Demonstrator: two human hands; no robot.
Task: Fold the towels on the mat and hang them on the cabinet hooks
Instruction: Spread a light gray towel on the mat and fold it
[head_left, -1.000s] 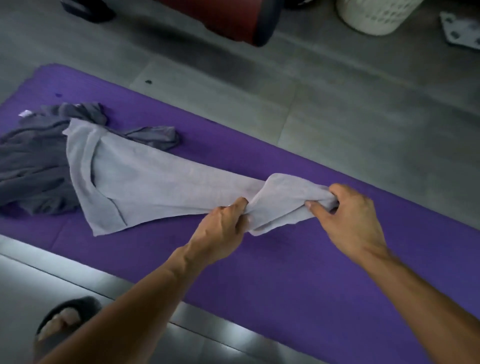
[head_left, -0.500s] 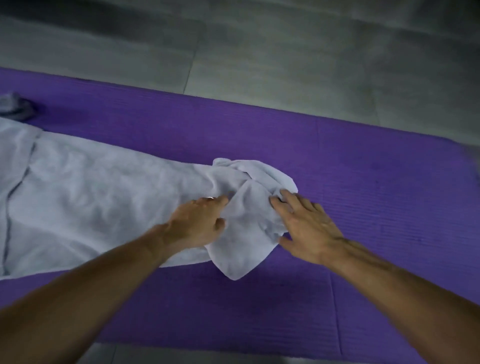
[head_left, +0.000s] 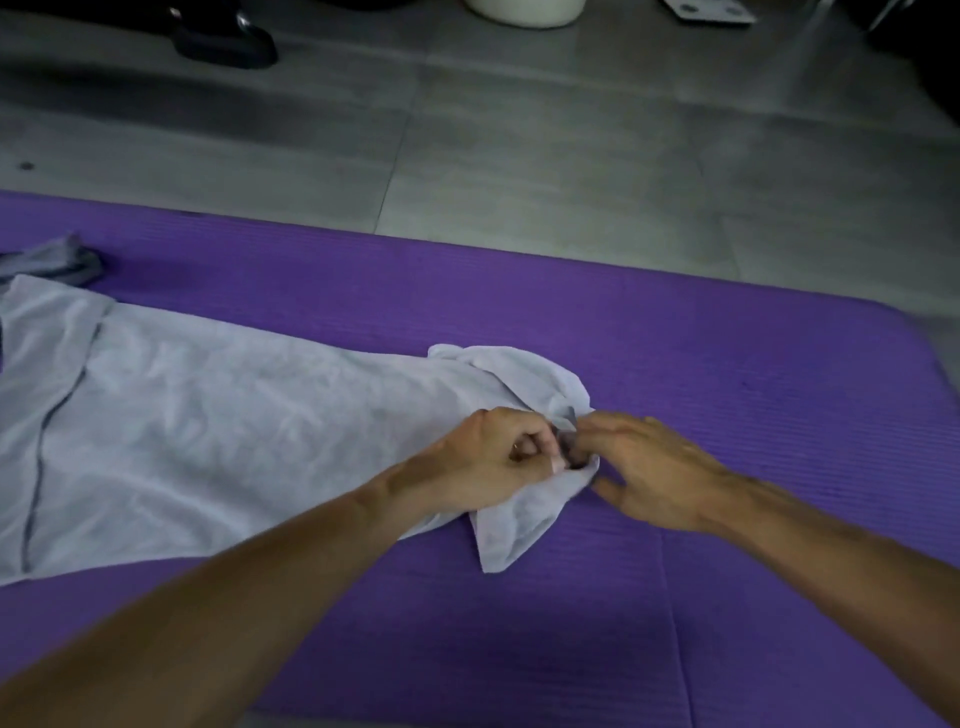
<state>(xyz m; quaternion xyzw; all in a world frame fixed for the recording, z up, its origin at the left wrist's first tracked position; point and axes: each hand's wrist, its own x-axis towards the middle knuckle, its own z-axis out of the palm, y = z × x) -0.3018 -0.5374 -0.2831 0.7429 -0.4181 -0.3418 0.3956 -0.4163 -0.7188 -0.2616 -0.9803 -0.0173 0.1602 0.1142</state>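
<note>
A grey tiled floor (head_left: 519, 156) runs across the top of the head view, with a dark shoe (head_left: 223, 34), the bottom of a white basket (head_left: 524, 13) and a pale flat plate (head_left: 709, 10) along its far edge. Nearer the person lies a purple mat (head_left: 727, 415), and on it the pale towel (head_left: 208, 431) is spread lengthwise from the left edge towards the middle, probably so it can be flattened before folding. Its right end is bunched and twisted, with one corner flopped down towards the person. A darker grey towel (head_left: 57, 260) lies crumpled at the far left, touching the pale one's upper corner.

Both hands meet at that bunched right end. The left hand (head_left: 498, 457) has its fingers curled and pinches a fold of the cloth. The right hand (head_left: 654, 467) rests just beside it with fingers mostly extended, the fingertips touching the same fold; whether they pinch it is hidden by the cloth. The hold looks meant to untangle the twisted end and find the corner. The rest of the towel stretches away to the left of both hands, flat on the mat. No cabinet hooks are in view, so hanging seems well off yet.
</note>
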